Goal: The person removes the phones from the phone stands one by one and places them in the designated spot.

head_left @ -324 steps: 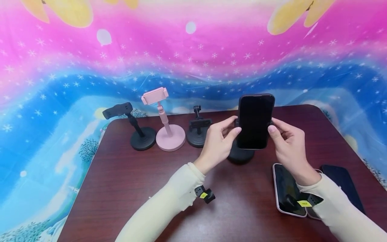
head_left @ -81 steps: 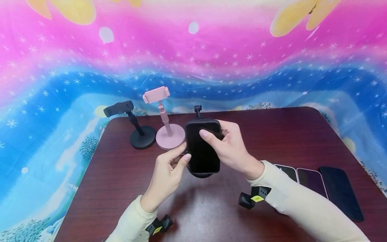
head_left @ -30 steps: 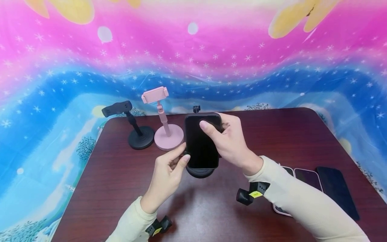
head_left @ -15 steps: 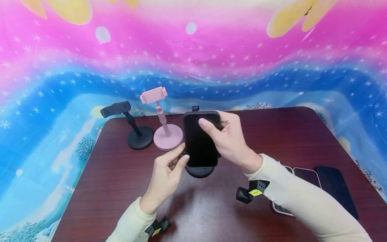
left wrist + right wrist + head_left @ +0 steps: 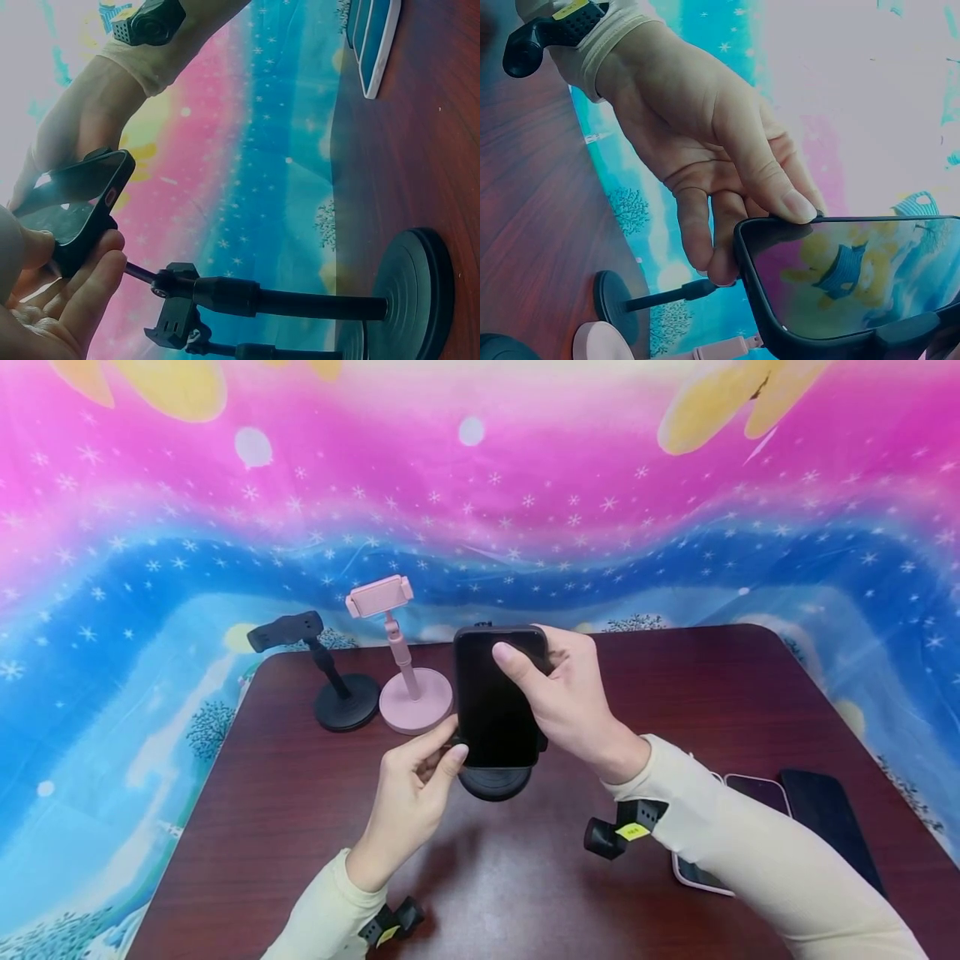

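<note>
A black smartphone [image 5: 495,702] stands nearly upright in the clamp of a black phone stand, whose round base [image 5: 495,783] rests on the table. My left hand [image 5: 408,793] pinches the clamp's edge at the phone's lower left side, thumb in front. At the upper right my right hand [image 5: 573,702] holds the phone, thumb over the screen and fingers mostly hidden behind. In the left wrist view, the stand's pole [image 5: 315,305] runs from base to phone. The right wrist view shows my right thumb [image 5: 799,206] at the phone's edge.
To the left stand a pink phone stand [image 5: 416,700] and a black phone stand [image 5: 347,702]. Another black stand [image 5: 176,322] is mostly hidden behind the phone. Three phones, including a dark one [image 5: 828,818], lie at the right, partly under my sleeve. A patterned cloth [image 5: 480,527] hangs behind the table.
Since the earliest frame, the stand with its phone has come left, in front of another black stand. Over the last second the phone has risen slightly in view, both hands staying on it.
</note>
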Demonstrator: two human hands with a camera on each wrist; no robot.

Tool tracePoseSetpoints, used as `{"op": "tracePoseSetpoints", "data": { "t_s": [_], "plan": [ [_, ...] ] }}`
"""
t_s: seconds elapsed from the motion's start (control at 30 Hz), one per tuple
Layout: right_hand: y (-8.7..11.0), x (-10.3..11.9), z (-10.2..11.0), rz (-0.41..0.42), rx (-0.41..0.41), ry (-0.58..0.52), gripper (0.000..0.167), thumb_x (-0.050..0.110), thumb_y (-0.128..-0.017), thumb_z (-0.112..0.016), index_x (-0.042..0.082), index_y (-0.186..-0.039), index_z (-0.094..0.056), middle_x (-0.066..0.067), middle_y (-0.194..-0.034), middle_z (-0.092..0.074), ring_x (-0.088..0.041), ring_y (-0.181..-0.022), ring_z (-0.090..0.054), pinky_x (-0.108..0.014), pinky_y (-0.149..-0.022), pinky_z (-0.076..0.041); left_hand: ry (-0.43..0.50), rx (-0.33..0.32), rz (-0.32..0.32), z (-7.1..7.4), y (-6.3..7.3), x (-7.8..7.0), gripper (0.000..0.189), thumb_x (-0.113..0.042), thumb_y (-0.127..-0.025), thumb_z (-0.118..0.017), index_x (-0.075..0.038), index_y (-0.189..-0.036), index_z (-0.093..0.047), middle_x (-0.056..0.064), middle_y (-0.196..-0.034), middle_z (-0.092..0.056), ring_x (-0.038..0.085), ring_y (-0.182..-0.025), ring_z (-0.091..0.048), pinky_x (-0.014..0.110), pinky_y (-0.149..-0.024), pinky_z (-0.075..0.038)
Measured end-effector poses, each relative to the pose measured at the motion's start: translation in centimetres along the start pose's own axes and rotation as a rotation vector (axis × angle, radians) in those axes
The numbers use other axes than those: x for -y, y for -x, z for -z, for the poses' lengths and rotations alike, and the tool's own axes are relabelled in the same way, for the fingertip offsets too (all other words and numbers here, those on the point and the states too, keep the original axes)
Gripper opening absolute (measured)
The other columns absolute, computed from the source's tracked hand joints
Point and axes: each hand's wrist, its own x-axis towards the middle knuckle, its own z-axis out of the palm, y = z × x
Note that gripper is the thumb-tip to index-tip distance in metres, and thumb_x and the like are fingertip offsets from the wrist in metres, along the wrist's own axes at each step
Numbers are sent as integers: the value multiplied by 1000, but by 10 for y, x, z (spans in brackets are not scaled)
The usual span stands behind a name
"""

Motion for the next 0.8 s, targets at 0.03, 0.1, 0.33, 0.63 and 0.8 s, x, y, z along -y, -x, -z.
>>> {"op": "tracePoseSetpoints", "data": {
  "t_s": [0.03, 0.1, 0.33, 0.63, 0.8],
  "plan": [
    [0, 0, 0, 3, -4, -1, 21, 15, -98, -67, -4, -106, -74, -1, -90, -78, -18, -73, -75, -36, -65, -64, 1, 1, 2, 0, 0, 0, 40, 5, -93, -66, 11, -133, -60, 25, -126, -68, -3, -87, -68, 18, -75, -62],
    [-1, -1, 0, 14, -8, 4, 22, 16, -98, -67, -4, -104, -74, 3, -89, -78, -17, -73, -75, -35, -65, -64, 5, 2, 8, 0, 0, 0, 41, 5, -93, -66, 11, -133, -59, 25, -126, -68, -3, -87, -68, 20, -76, -62],
    [-3, -1, -1, 24, -21, -6, 26, 18, -99, -66, -6, -103, -74, 9, -88, -77, -15, -74, -74, -34, -66, -64, 33, 2, 31, 0, 2, -1, 42, 6, -93, -65, 13, -134, -57, 27, -130, -65, -4, -95, -69, 24, -78, -63],
    [-5, 3, -1, 25, -45, -26, 23, 14, -99, -66, -7, -104, -73, 7, -90, -77, -15, -76, -75, -34, -69, -64, 52, 10, 5, -1, 3, 1, 42, 6, -94, -64, 13, -135, -56, 28, -131, -65, -3, -105, -68, 22, -80, -62],
    [-6, 5, -1, 17, -54, -42, 23, 14, -99, -65, -8, -104, -73, 7, -90, -78, -15, -78, -75, -35, -71, -65, 53, 10, 10, -1, 4, 1, 42, 4, -95, -64, 13, -136, -56, 28, -128, -66, 0, -101, -70, 20, -83, -61]
  ]
}}
